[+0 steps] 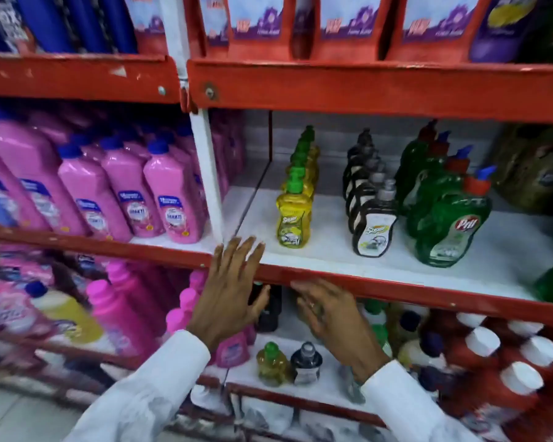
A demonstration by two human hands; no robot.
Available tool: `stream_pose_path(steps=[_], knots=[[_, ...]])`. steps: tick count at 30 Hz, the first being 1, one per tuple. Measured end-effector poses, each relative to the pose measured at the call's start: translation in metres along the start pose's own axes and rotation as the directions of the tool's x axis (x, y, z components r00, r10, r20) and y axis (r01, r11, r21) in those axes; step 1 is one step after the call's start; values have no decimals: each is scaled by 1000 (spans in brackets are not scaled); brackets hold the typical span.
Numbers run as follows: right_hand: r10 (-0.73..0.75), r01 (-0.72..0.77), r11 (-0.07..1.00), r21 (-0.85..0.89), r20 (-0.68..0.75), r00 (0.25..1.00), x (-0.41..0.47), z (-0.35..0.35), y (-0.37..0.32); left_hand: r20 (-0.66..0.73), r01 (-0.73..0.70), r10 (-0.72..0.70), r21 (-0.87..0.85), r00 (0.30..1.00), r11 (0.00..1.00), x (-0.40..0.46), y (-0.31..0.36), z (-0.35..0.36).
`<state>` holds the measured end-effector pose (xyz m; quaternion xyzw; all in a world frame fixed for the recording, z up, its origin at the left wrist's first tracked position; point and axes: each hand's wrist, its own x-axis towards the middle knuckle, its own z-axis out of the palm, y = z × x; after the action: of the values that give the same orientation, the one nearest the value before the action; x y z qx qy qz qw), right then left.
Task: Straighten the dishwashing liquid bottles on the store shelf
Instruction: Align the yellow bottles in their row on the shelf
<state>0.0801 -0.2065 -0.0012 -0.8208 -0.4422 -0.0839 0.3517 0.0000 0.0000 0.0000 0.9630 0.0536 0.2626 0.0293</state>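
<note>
On the white middle shelf (332, 250) stand three rows of dishwashing bottles running front to back: yellow ones with green caps (292, 215), dark ones with grey caps (372, 226), and larger green Pril bottles with red caps (447, 228). My left hand (230, 291) is raised flat with fingers spread, its fingertips over the red front edge of that shelf, left of the yellow row. My right hand (329, 314) hovers just below the shelf edge, fingers loosely apart. Neither hand holds or touches a bottle.
Pink bottles with blue caps (170, 199) fill the bay to the left, past a white upright post (209, 173). The lower shelf holds a small yellow bottle (272, 365), a small dark bottle (305, 363), pink bottles and red bottles with white caps (498, 355). Red refill pouches (348, 27) stand above.
</note>
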Motion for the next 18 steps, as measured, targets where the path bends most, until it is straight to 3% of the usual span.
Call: stream_pose_path(steps=[3, 5, 14, 18], knots=[[126, -117, 992, -47, 321, 939, -11, 40, 6, 86, -17, 17, -10, 996, 1000, -5, -8, 13], [211, -170, 977, -132, 446, 870, -15, 66, 7, 119, -20, 23, -30, 993, 999, -6, -10, 16], [386, -261, 917, -303, 499, 776, -7, 119, 2, 96, -13, 27, -146, 995, 989, -8, -14, 17], [424, -355, 905, -234, 442, 790, -7, 104, -7, 92, -11, 31, -209, 995, 978, -9, -19, 17]])
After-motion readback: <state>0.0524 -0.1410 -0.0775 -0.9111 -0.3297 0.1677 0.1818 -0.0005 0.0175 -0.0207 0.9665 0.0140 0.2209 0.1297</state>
